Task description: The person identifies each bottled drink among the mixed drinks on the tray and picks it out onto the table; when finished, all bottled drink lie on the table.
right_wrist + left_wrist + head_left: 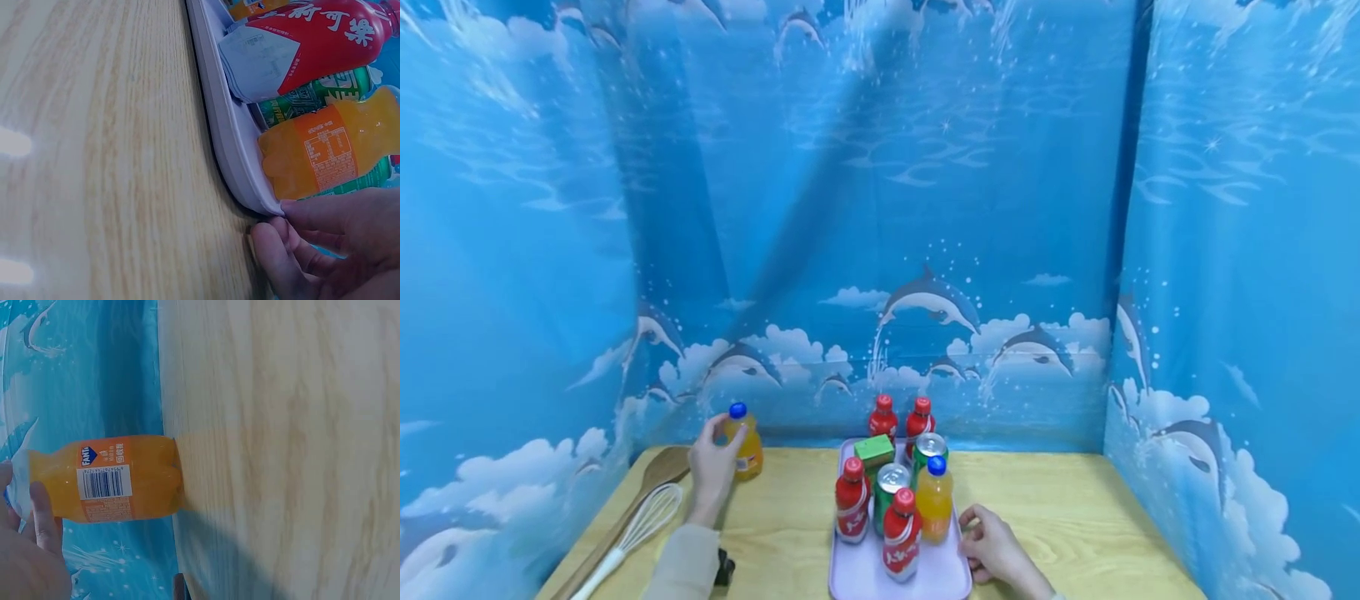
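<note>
At the back left of the table, my left hand (711,467) grips an orange Fanta bottle (748,454) with a blue cap near its neck. The left wrist view shows the bottle's barcode label (105,481); whether its base touches the table I cannot tell. My right hand (996,546) pinches the right rim of a pale purple tray (857,579), thumb on top in the right wrist view. Upright on the tray are several red cola bottles (901,542), two green drink cans (892,479), another orange soda bottle (935,504) and a green box (874,450).
A white-handled whisk (651,512) and a long wooden spoon or spatula (666,467) lie along the table's left side. Beside my left sleeve is a small black object (724,568). A blue dolphin-print curtain (925,208) encloses the wooden table (1075,517) at the back and sides.
</note>
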The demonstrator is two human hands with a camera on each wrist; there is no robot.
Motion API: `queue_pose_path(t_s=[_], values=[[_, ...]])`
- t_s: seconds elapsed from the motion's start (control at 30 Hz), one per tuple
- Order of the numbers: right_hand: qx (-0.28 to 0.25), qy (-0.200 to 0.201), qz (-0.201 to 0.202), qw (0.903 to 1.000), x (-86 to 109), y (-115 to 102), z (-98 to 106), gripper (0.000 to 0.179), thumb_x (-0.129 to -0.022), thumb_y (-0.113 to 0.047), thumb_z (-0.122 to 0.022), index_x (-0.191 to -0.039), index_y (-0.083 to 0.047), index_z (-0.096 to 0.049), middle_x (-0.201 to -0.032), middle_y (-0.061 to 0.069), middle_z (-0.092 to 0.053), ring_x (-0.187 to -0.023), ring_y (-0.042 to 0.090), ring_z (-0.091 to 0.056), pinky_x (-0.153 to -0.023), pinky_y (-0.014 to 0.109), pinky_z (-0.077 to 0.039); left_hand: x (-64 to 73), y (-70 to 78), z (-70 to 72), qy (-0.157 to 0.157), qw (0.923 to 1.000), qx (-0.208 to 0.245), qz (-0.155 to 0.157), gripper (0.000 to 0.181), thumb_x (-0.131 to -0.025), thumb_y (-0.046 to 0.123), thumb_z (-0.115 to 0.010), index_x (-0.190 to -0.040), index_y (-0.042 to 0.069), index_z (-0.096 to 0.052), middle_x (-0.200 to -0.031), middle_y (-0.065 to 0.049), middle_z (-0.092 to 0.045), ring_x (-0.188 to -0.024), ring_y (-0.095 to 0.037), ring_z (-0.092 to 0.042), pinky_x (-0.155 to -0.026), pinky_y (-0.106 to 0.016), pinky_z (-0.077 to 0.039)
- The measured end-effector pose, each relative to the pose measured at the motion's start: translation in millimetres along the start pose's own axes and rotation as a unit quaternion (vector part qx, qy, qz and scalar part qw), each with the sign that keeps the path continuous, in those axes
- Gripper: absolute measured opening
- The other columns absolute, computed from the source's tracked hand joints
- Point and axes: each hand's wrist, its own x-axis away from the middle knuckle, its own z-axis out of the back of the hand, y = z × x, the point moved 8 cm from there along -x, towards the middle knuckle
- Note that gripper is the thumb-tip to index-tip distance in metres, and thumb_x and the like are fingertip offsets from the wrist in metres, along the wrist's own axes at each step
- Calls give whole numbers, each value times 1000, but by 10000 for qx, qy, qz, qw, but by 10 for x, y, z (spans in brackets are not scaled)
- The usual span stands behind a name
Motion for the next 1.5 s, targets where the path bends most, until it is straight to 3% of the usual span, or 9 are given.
queue_pose_path(t_s=[0.43, 0.5, 0.6, 0.67, 0.77, 0.9, 1.17, 1.33, 1.5], values=[[104, 186, 194, 9996, 22, -59, -1, 32, -86, 6, -67, -117, 1, -57, -82, 8, -60, -63, 18, -62, -48, 33, -60, -57, 68, 5, -570, 9969, -411, 367, 59, -104, 37, -66, -151, 5, -46, -154, -24, -53, -137, -45, -51, -117, -64, -43], [128, 188, 181, 9996, 30, -46, 3, 32, -87, 6, -68, -117, 1, -58, -82, 9, -60, -63, 18, -62, -47, 33, -59, -35, 163, 23, -467, 9968, -618, 204, 60, -104, 37, -66, -152, 6, -46, -152, -24, -54, -133, -45, -52, -112, -62, -45], [123, 205, 204, 9995, 33, -44, 16, 32, -86, 6, -68, -116, 0, -58, -82, 9, -60, -62, 18, -63, -47, 33, -60, 20, 425, 30, -321, 9956, -794, -370, 58, -102, 33, -70, -149, 6, -50, -142, -23, -59, -123, -42, -54, -101, -59, -47], [122, 202, 210, 9995, 35, -44, 25, 31, -86, 6, -68, -115, 0, -58, -82, 9, -61, -62, 18, -63, -47, 33, -60, 95, 617, -23, -449, 9927, -739, -842, 55, -101, 30, -72, -147, 7, -53, -138, -21, -62, -121, -40, -57, -99, -55, -49], [112, 192, 174, 9996, 39, -47, 36, 32, -87, 6, -68, -116, 0, -58, -83, 9, -61, -62, 18, -63, -47, 34, -60, 285, 854, -181, -1019, 9843, -533, -1338, 53, -100, 28, -73, -147, 9, -55, -135, -18, -67, -122, -38, -63, -102, -50, -54], [153, 143, 103, 9997, 36, -53, 30, 34, -87, 6, -67, -119, 0, -59, -85, 10, -61, -63, 19, -64, -48, 34, -60, 595, 1031, -390, -1821, 9697, -338, -1594, 54, -99, 27, -74, -149, 15, -56, -137, -11, -69, -123, -33, -66, -102, -43, -59], [242, 75, 155, 9996, 7, -71, -22, 35, -86, 8, -68, -120, 2, -60, -82, 10, -61, -64, 19, -64, -49, 33, -61, 1071, 1025, -681, -2855, 9527, 409, -954, 58, -93, 24, -81, -147, 18, -61, -131, -12, -68, -117, -34, -68, -98, -52, -63], [219, 120, 141, 9996, 13, -77, -9, 35, -87, 8, -68, -121, 2, -59, -82, 11, -61, -64, 19, -63, -49, 33, -61, 1241, 955, -846, -3076, 9467, 422, -855, 67, -88, 28, -86, -149, 17, -60, -140, -18, -62, -121, -40, -65, -98, -54, -63], [209, 114, 130, 9996, 22, -70, -4, 36, -86, 8, -68, -121, 2, -59, -82, 11, -61, -64, 20, -64, -50, 34, -61, 1361, 917, -949, -3088, 9450, 397, -1004, 72, -82, 25, -90, -147, 14, -61, -137, -18, -61, -117, -39, -68, -92, -51, -65]])
